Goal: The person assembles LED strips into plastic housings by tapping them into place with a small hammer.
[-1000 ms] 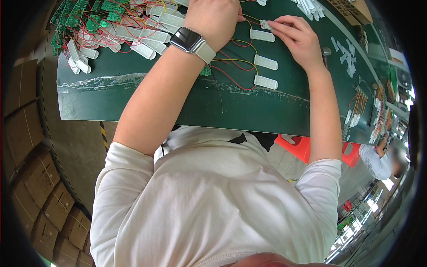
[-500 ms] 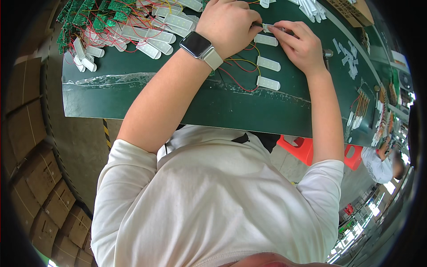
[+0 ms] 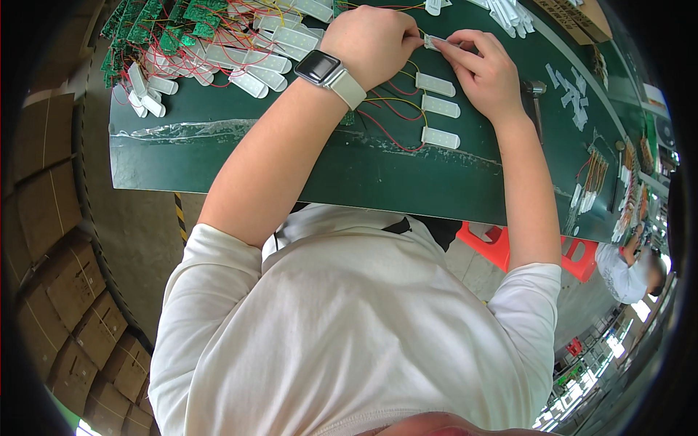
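My left hand (image 3: 374, 47), with a watch (image 3: 320, 69) on its wrist, is closed at the top middle of the table. Its fingertips pinch beside the left end of a small white piece (image 3: 430, 43); whatever lies between them is hidden. From the other side my right hand (image 3: 486, 73) grips that piece between thumb and fingers, mostly covering it. Nearer me, between my forearms, lie three white LED modules: a far one (image 3: 435, 84), a middle one (image 3: 440, 107) and a near one (image 3: 440, 138). Red and yellow wires (image 3: 396, 102) run from them toward my left wrist.
A heap of white LED modules (image 3: 233, 58) tangled with wires and green circuit boards (image 3: 156, 22) fills the table's left. On the right are a hammer-like tool (image 3: 535, 89), white strips (image 3: 574, 98) and wired parts (image 3: 592, 178). A red stool (image 3: 487, 247) stands below; cartons (image 3: 73, 283) line the left.
The farthest of the three LED modules now lies closer to me, near the middle one. My hands have shifted slightly left, the white piece still between them. The view has moved a little.
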A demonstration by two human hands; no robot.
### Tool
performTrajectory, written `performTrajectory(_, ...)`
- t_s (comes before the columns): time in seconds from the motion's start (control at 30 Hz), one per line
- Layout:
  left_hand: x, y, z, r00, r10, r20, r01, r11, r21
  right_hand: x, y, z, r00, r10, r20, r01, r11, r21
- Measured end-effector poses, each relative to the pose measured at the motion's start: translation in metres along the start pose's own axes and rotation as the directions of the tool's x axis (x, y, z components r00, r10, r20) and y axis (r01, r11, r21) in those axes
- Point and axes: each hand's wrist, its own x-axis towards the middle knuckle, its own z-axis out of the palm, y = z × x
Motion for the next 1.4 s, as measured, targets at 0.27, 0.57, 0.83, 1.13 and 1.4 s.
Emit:
performTrajectory(0.27,0.003,0.002,-0.008,0.999,-0.038,-0.034,0.033,0.990,-0.137,0.005,-0.006,0.005,0.998,0.060,-0.008,-0.059,0.995,0.078)
performTrajectory(0.57,0.003,0.003,0.000,0.997,0.008,-0.080,-0.008,1.000,-0.010,0.011,-0.010,0.006,0.998,0.056,0.023,-0.059,0.988,0.141)
performTrajectory(0.83,0.003,-0.002,0.000,0.994,0.089,-0.059,-0.087,0.995,0.048,0.010,-0.009,0.009,0.999,0.054,0.004,-0.053,0.984,0.168)
performTrajectory(1.13,0.004,0.001,-0.001,0.990,0.138,-0.022,-0.134,0.982,0.131,0.009,-0.009,0.010,0.998,0.065,0.000,-0.064,0.975,0.215)
performTrajectory(1.4,0.002,-0.006,0.000,0.993,0.115,-0.038,-0.115,0.993,-0.008,0.009,-0.009,0.008,0.997,0.073,0.011,-0.074,0.967,0.245)
